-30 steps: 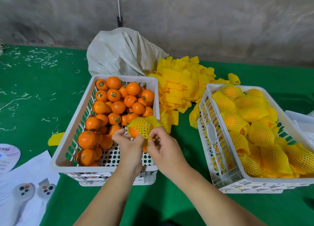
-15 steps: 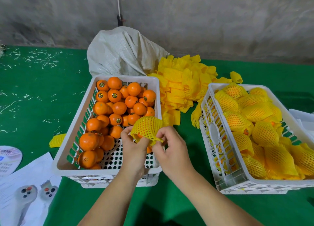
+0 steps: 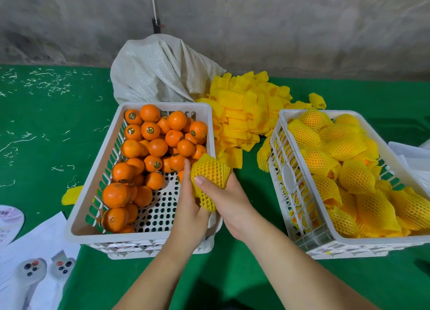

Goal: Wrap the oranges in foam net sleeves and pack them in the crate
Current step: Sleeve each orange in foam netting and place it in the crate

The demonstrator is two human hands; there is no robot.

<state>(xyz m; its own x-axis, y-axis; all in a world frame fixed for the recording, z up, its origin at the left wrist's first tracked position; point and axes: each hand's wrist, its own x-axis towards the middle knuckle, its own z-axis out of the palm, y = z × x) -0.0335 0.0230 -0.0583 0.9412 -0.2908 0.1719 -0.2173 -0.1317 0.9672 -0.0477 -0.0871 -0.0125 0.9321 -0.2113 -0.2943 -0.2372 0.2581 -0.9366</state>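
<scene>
An orange wrapped in a yellow foam net sleeve [image 3: 210, 173] sits between both hands above the near right corner of the left crate [image 3: 93, 213]. My left hand [image 3: 189, 207] holds it from the left with fingers up along its side. My right hand [image 3: 229, 203] grips it from the right, thumb across the front. The left crate holds several bare oranges [image 3: 158, 146]. The right crate [image 3: 285, 177] is filled with several sleeved oranges [image 3: 344, 146]. A heap of loose yellow sleeves [image 3: 244, 114] lies between the crates at the back.
A white woven sack [image 3: 160, 74] slumps behind the left crate. One stray sleeve [image 3: 71, 194] lies left of that crate. Papers [image 3: 35, 263] lie at the near left, a white bag [image 3: 411, 156] at the far right. Green cloth [image 3: 46, 123] covers the table, against a grey wall.
The sleeve has been drawn fully over the orange, which was partly bare a second ago. Both hands rose slightly and turned it; my right thumb now lies across its front.
</scene>
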